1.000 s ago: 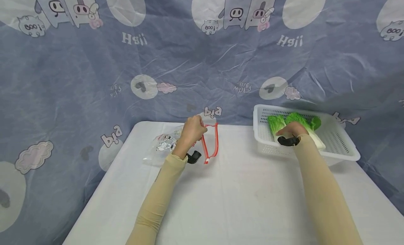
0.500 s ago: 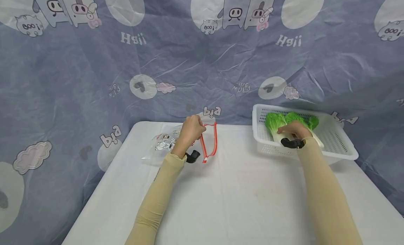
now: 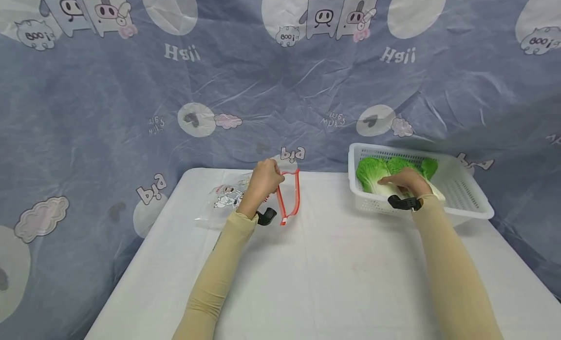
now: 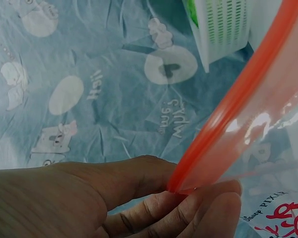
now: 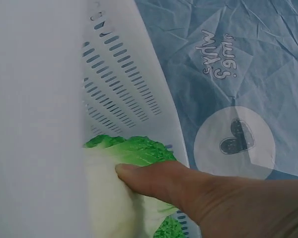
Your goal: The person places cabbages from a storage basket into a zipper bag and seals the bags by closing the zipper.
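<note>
My left hand pinches the red zip edge of a clear printed zip bag at the back left of the table. The zip edges stand apart in a loop, so the bag's mouth gapes. Over at the right, my right hand grips a Chinese cabbage with a white stalk and green leaf tip, inside a white basket. In the right wrist view my thumb lies across the cabbage; the other fingers are hidden.
A second cabbage lies in the basket beside the gripped one, with more green leaf behind it. The perforated basket stands at the table's back right. A printed blue-grey cloth hangs behind the white table.
The cabbage under my right hand has shifted left within the basket, its leafy tip now near the left wall. My left hand keeps its pinch on the bag; the view has drifted slightly.
</note>
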{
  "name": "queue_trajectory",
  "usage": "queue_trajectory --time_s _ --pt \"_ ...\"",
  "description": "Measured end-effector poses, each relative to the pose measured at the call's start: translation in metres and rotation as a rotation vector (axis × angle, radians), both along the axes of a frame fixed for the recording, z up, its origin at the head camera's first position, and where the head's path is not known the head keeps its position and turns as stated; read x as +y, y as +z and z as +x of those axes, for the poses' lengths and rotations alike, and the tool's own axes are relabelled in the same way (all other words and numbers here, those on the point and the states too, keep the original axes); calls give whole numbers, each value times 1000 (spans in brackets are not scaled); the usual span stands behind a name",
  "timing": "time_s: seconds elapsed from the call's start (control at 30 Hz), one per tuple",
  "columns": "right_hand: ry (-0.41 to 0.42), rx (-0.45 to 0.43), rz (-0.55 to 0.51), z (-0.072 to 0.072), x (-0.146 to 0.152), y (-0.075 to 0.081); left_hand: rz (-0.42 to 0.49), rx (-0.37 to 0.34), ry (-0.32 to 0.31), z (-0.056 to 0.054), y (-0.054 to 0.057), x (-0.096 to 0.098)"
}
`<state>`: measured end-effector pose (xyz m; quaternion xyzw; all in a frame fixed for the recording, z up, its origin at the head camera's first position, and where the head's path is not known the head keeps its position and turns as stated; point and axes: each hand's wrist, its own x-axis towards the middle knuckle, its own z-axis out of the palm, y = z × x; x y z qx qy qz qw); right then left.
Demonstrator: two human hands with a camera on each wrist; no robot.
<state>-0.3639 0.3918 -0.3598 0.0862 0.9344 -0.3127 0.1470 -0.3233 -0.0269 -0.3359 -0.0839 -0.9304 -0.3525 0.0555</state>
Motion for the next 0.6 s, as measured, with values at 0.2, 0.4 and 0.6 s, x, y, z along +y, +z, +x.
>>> queue_trajectory --time_s 0.2,0.4,0.6 --pt "92 -35 118 -4 -8 4 7 -13 1 -1 0 -1" --pt "162 -105 188 -9 -14 7 2 -8 -3 0 0 -1" --pt "197 -120 218 -14 -12 2 4 -12 0 0 0 -1"
